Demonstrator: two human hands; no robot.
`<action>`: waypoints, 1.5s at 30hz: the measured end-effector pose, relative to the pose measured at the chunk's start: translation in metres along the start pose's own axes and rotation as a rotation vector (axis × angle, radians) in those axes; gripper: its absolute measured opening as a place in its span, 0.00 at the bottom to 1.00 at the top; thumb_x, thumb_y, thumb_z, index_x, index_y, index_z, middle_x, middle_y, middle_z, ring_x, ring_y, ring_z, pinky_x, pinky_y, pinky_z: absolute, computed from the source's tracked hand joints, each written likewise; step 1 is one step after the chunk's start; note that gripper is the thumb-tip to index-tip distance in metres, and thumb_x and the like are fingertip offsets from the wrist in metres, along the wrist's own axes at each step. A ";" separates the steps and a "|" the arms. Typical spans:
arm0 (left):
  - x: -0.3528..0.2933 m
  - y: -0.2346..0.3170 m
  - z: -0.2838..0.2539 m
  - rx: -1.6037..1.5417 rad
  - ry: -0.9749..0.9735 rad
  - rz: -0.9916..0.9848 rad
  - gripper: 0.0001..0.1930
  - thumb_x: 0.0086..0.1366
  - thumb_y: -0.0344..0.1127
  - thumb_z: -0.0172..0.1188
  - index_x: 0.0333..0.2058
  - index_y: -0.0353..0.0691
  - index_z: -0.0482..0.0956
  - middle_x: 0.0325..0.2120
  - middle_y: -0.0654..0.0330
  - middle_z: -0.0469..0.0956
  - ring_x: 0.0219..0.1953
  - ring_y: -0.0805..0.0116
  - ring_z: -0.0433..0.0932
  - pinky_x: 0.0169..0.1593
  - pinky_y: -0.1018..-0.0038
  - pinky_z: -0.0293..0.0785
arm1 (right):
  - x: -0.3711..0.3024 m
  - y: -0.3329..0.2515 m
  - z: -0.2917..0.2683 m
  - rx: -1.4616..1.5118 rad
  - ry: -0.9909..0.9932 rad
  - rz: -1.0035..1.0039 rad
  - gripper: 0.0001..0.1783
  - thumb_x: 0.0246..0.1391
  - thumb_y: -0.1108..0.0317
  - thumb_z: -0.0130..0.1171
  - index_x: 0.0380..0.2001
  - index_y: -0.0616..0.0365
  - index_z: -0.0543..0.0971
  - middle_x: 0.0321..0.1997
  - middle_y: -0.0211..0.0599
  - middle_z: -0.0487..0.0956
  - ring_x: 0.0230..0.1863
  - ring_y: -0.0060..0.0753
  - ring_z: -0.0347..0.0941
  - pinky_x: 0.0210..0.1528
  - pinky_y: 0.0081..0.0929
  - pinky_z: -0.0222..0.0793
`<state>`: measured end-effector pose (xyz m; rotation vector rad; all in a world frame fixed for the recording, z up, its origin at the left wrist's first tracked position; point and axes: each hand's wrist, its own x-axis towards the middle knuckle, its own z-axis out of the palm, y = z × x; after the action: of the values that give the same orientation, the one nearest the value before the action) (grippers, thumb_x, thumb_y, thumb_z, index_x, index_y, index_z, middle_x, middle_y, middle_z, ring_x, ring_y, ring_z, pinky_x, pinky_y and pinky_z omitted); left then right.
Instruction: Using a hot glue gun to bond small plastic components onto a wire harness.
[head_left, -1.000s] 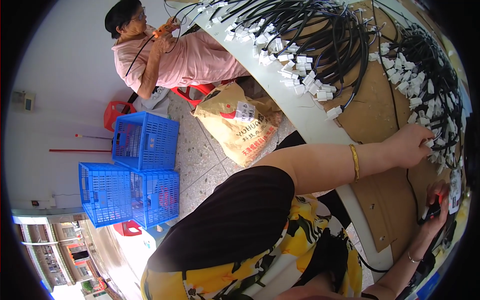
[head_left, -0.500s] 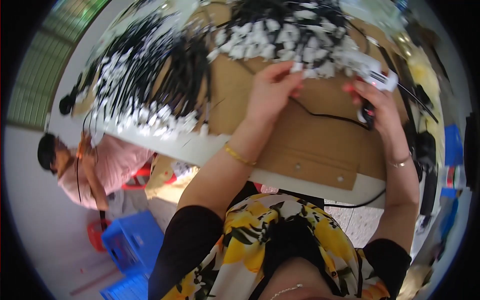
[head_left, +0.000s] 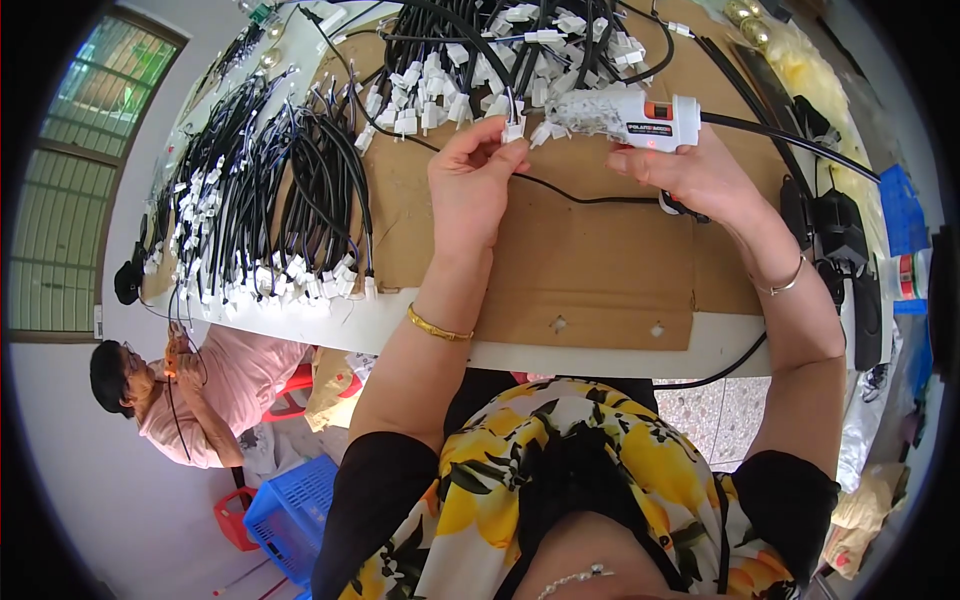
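My left hand [head_left: 468,198] pinches a small white connector [head_left: 513,132] between thumb and fingertips. Dark wires run up from the connector to a black cable in the heap beyond. My right hand [head_left: 695,178] is closed around the handle of a white glue gun [head_left: 655,122], held sideways with its clouded front end pointing left, close to the connector. Whether the tip touches it I cannot tell. A black cord [head_left: 605,199] runs across the cardboard below the gun. Just past my hands lies a heap of black cables [head_left: 470,35] with white connectors [head_left: 430,95].
A second bundle of black cables [head_left: 315,190] with white ends covers the table's left side. Brown cardboard [head_left: 590,275] lies on the white table. Black adapters [head_left: 840,225] sit at the right edge. At lower left, a co-worker [head_left: 215,400] handles a cable near a blue crate [head_left: 290,515].
The glue gun has come in from the right, its front end now close to the connector in my left hand. My view has shifted somewhat. The left-hand pinch stays closed.
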<state>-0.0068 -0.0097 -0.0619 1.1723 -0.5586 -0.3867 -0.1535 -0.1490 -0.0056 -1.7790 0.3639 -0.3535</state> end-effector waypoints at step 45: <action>-0.002 -0.001 -0.001 0.296 0.051 0.029 0.10 0.45 0.18 0.59 0.29 0.31 0.76 0.20 0.63 0.73 0.21 0.80 0.69 0.25 0.85 0.67 | -0.005 -0.001 0.013 -0.322 0.043 0.077 0.12 0.44 0.63 0.59 0.31 0.57 0.74 0.14 0.20 0.66 0.14 0.10 0.54 0.15 0.14 0.51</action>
<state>-0.0076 -0.0078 -0.0636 1.4525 -0.6017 -0.2534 -0.1529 -0.1354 -0.0075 -2.0665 0.5426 -0.2905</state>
